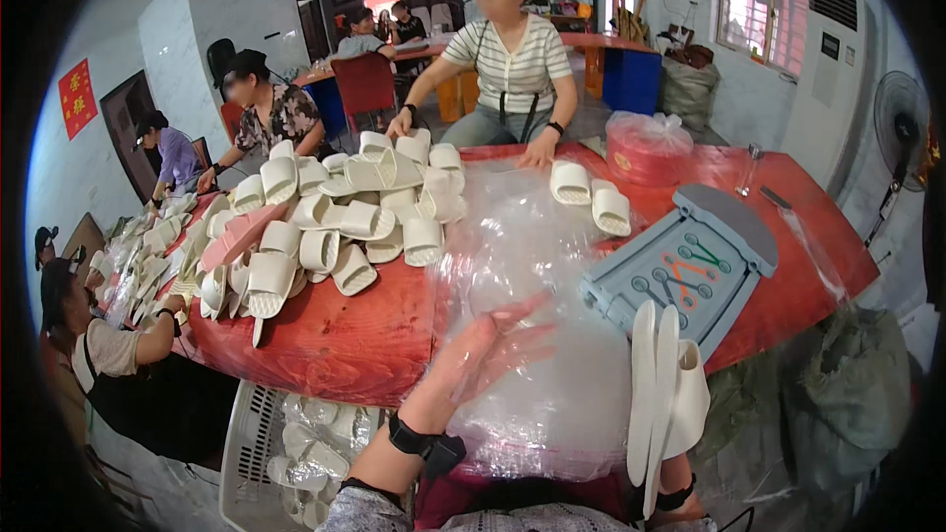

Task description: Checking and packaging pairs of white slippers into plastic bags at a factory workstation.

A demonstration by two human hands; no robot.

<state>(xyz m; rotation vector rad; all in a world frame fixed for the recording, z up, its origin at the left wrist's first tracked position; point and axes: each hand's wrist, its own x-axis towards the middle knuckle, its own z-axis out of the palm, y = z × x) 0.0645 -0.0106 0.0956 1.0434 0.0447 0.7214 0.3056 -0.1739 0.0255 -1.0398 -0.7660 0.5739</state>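
My left hand (498, 340) reaches over a stack of clear plastic bags (537, 404) in front of me. Its fingers are stretched apart and slightly blurred; they touch or hover just over the top bag, I cannot tell which. My right hand (678, 475), mostly hidden, grips a pair of cream slippers (685, 404) upright at the table's near right edge, soles turned toward the left. Beside them lies a grey-blue folding plastic board (680, 266) with coloured shapes on it. Left of the bags rises a big heap of cream slippers (365, 222), with a pink slipper (244, 234) among them.
Two loose slippers (591, 197) lie across the red table (335, 345), near a bagged red bundle (648, 150). A person (512, 69) sits opposite, and others work at the left. Below the table edge stands a white basket (241, 463) of bagged slippers; sacks (847, 404) are at right.
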